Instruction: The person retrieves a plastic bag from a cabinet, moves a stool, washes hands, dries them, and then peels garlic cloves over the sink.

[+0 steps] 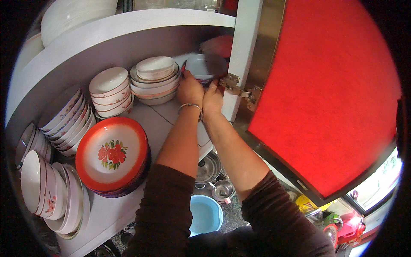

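Both arms reach into a cupboard shelf (pixel 160 120). At its far right corner, a stack of enamel-looking dishes (pixel 199 66) with dark reddish rims stands partly in shadow. My left hand (pixel 190 89), with a bracelet at the wrist, grips the near left rim of this stack. Close beside it, my right hand (pixel 212 100) holds the near right side, thumb up; its fingers are mostly hidden. Just left of my left hand is a pile of white bowls (pixel 155 86). Nearer on the shelf lies a stack of red-rimmed plates (pixel 112 154) with a flower motif.
A red cupboard door (pixel 327 90) stands open at right, its metal hinge (pixel 236 86) close to my right hand. More bowls (pixel 109 91) and tilted bowls (pixel 69 125) line the shelf. Below are a blue basin (pixel 205 215), a lidded pot (pixel 208 170) and a metal cup (pixel 223 189).
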`<action>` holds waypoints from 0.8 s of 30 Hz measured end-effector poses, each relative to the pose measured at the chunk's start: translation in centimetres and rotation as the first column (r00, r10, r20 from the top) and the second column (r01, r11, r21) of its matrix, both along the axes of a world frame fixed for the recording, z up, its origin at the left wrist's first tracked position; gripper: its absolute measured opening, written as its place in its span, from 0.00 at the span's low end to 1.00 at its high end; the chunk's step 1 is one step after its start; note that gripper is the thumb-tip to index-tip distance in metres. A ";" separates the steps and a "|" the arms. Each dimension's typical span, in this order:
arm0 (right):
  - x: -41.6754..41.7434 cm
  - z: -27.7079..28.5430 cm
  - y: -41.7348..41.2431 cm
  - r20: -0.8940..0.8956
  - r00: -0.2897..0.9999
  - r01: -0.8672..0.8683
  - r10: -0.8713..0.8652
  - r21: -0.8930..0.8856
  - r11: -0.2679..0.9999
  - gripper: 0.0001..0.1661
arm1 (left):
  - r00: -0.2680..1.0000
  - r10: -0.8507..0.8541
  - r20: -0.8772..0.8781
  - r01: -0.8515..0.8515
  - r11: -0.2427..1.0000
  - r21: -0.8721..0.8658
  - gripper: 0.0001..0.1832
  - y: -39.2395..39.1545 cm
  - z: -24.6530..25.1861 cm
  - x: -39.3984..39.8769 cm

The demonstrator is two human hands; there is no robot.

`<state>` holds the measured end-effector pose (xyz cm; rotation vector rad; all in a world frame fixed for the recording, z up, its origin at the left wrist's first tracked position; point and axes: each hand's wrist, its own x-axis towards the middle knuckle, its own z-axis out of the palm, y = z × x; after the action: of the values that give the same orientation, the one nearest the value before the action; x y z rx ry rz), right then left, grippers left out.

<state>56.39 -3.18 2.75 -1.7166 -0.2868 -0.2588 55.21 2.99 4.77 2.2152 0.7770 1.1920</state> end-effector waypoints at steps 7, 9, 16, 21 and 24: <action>1.6 -1.6 0.0 0.050 0.997 -0.058 0.058 0.010 0.998 0.46 | 0.993 0.058 -0.107 -0.042 0.989 0.144 0.22 -1.6 0.8 -1.3; 1.9 -1.9 -0.7 0.046 0.990 -0.133 0.134 -0.012 0.991 0.45 | 0.998 0.047 -0.041 -0.041 0.988 0.146 0.18 -1.7 0.4 -1.1; 4.5 -3.6 3.4 0.127 0.943 -0.201 0.306 -0.514 0.834 0.33 | 0.942 0.011 0.337 -0.052 0.992 0.114 0.18 -3.4 0.7 -3.2; 11.3 -8.0 1.6 0.237 0.940 -0.243 0.246 -0.042 0.969 0.33 | 0.829 -0.336 0.447 0.259 0.939 0.225 0.19 -12.9 -1.6 -11.0; -0.5 -2.0 2.2 0.012 0.981 -0.193 0.193 0.082 0.978 0.38 | 0.930 -0.133 0.343 -0.049 0.880 0.472 0.19 -12.6 -2.7 -22.9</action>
<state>55.88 -1.02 0.78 -1.5944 -0.4374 -0.1297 32.28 -9.63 2.08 2.2448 0.2958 1.8655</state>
